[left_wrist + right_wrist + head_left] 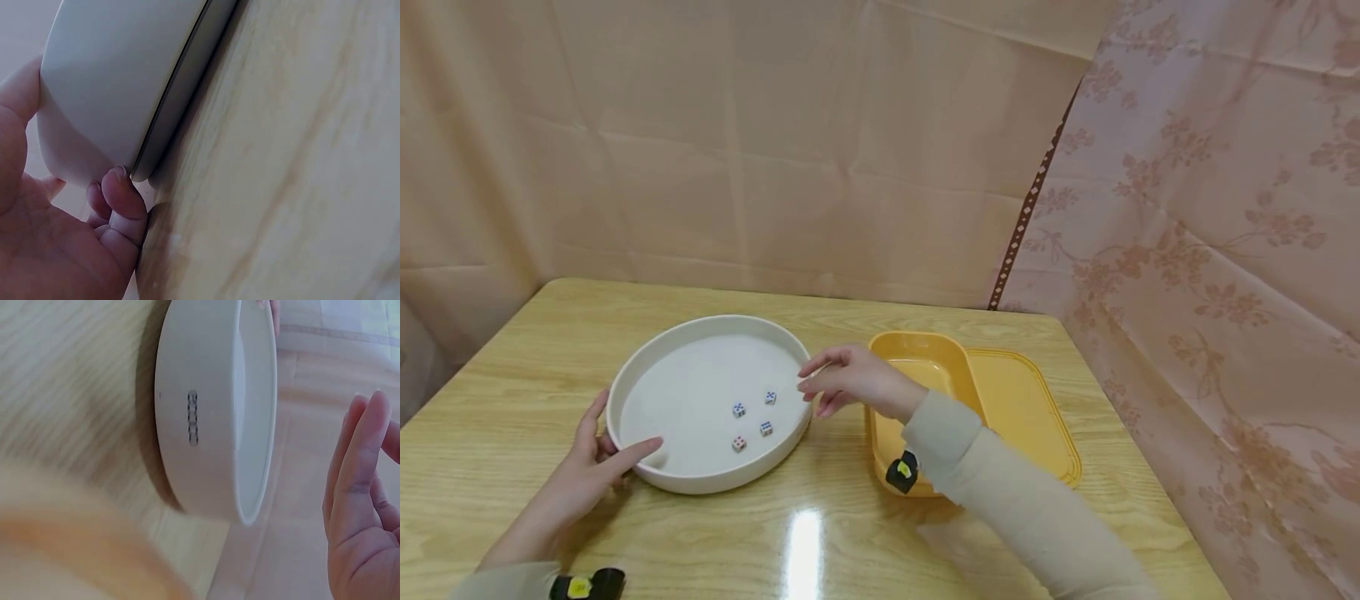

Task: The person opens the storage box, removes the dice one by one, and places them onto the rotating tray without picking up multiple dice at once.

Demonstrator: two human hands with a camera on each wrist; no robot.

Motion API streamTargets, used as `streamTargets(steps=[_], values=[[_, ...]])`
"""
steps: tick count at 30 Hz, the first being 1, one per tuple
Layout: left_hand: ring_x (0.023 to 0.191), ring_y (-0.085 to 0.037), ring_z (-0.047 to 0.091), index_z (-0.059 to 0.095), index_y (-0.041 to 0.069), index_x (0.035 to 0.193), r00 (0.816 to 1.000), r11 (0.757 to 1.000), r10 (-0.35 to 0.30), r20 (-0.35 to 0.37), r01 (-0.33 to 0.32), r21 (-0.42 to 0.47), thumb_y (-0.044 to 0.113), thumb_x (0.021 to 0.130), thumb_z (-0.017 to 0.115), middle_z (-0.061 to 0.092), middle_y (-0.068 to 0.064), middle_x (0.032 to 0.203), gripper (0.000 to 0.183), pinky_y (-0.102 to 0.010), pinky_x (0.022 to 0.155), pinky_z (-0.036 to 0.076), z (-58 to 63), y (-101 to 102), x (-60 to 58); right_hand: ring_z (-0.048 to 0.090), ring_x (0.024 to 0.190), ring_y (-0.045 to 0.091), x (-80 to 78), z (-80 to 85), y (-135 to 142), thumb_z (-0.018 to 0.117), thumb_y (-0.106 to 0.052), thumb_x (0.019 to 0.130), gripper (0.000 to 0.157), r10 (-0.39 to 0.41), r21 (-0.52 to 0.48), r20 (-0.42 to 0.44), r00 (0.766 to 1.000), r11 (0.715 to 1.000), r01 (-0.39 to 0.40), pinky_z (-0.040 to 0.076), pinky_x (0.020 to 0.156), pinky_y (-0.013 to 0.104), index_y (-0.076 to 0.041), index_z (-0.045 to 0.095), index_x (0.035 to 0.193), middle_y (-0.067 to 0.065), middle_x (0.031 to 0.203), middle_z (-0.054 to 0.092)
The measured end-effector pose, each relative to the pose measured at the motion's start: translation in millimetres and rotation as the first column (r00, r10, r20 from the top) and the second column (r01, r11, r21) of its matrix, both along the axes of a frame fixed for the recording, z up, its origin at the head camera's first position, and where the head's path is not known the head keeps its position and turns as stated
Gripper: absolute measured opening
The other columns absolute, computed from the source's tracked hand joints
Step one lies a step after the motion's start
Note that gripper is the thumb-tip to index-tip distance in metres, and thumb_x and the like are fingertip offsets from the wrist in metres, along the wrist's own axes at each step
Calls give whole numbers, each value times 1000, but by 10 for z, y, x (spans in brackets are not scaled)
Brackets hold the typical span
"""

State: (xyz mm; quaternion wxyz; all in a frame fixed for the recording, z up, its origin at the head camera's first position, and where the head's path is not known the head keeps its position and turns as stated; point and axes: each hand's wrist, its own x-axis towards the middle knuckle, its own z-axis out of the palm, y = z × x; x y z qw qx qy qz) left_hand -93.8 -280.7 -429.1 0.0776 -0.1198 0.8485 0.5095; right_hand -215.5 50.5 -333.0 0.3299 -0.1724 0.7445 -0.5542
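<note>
A round white tray (pixel 700 367) with a raised wall lies on the table, and several small white dice (pixel 766 428) sit on its floor, towards the right side. One die (pixel 739 444) shows red pips; the others show blue. My left hand (pixel 587 467) grips the tray's near-left side, thumb over the rim and fingers against the outer wall, as the left wrist view (pixel 69 244) also shows. Near the tray's right rim hovers my right hand (pixel 857 382), its fingers loosely bent. In the right wrist view, nothing shows between the fingers (pixel 356 469).
A deep yellow container (pixel 925 342) stands right of the tray, partly behind my right forearm. Its flat yellow lid-like panel (pixel 1022 408) lies beside it on the right. The wooden table (pixel 700 542) ends at a hanging curtain (pixel 737 167) behind.
</note>
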Motion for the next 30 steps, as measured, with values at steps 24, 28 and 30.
streamTargets(steps=[24,28,30], values=[[76,-11,49,-33,21,151,999,1000,6,33,-6,3,44,98,59,45,-6,97,109,-25,66,42,6,-5,5,65,68,14,-269,-27,755,63,-9,95,36,-204,-34,-5,979,978,203,57,68,27,8,57,126,13,98,66],[76,-12,49,-33,21,151,999,1000,8,35,-8,5,44,98,59,44,-7,97,109,-25,66,42,13,0,2,66,69,13,-302,-52,848,62,-9,96,38,-240,-64,19,971,968,241,57,69,27,10,55,128,8,94,66],[76,-12,49,-33,21,151,1000,1000,9,30,-9,6,43,98,59,45,-7,97,109,-25,65,42,16,5,0,66,69,13,-322,-73,889,63,-10,96,39,-259,-73,30,965,963,261,57,69,27,9,55,129,7,94,65]])
